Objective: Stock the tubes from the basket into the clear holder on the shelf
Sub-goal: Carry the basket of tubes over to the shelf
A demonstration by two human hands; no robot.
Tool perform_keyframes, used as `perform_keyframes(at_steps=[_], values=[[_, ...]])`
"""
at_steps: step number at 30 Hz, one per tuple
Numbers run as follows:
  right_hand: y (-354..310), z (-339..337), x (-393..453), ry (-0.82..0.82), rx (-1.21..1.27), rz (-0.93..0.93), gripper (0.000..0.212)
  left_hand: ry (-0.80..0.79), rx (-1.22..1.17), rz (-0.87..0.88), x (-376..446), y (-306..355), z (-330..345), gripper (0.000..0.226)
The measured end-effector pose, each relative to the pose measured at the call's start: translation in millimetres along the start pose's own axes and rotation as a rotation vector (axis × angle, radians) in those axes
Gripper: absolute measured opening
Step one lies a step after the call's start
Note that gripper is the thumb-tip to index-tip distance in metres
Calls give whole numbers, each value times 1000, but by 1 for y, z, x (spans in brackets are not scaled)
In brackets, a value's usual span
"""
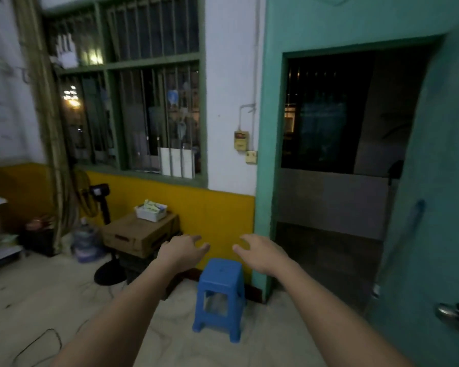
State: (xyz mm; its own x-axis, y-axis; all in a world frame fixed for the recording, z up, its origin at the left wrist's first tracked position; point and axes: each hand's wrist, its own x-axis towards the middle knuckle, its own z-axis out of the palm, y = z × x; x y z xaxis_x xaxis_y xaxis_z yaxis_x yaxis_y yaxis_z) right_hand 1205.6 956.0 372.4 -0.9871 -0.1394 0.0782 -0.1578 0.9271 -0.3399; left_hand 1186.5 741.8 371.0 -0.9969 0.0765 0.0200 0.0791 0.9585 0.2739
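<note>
A white basket point(149, 215) with pale yellow-green tubes point(152, 206) sits on top of a brown cardboard box point(139, 234) by the yellow wall, left of centre. My left hand point(182, 249) and my right hand point(260, 252) are stretched out in front of me, both empty with fingers spread, above a blue stool. The left hand is to the right of the box and lower than the basket, not touching either. A shelf edge point(0, 251) shows at the far left; no clear holder is visible.
A blue plastic stool point(220, 292) stands on the floor just below my hands. A black standing fan point(104, 234) and a water jug point(85, 242) are left of the box. A dark doorway point(337, 181) and a teal door point(435, 234) with a handle are on the right.
</note>
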Motion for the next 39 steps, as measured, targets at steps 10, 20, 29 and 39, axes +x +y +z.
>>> perform_keyframes(at_steps=[10, 20, 29, 39], values=[[-67, 25, 257, 14, -26, -144, 62, 149, -21, -77, 198, -126, -46, 63], [-108, 73, 490, -87, -3, -274, 63, 45, 45, -221, 386, -222, -42, 61], [-126, 124, 685, -243, -4, -335, 60, 95, -39, -322, 554, -303, -26, 58], [-206, 236, 863, -380, -8, -259, 58, 108, -3, -368, 697, -458, -20, 64]])
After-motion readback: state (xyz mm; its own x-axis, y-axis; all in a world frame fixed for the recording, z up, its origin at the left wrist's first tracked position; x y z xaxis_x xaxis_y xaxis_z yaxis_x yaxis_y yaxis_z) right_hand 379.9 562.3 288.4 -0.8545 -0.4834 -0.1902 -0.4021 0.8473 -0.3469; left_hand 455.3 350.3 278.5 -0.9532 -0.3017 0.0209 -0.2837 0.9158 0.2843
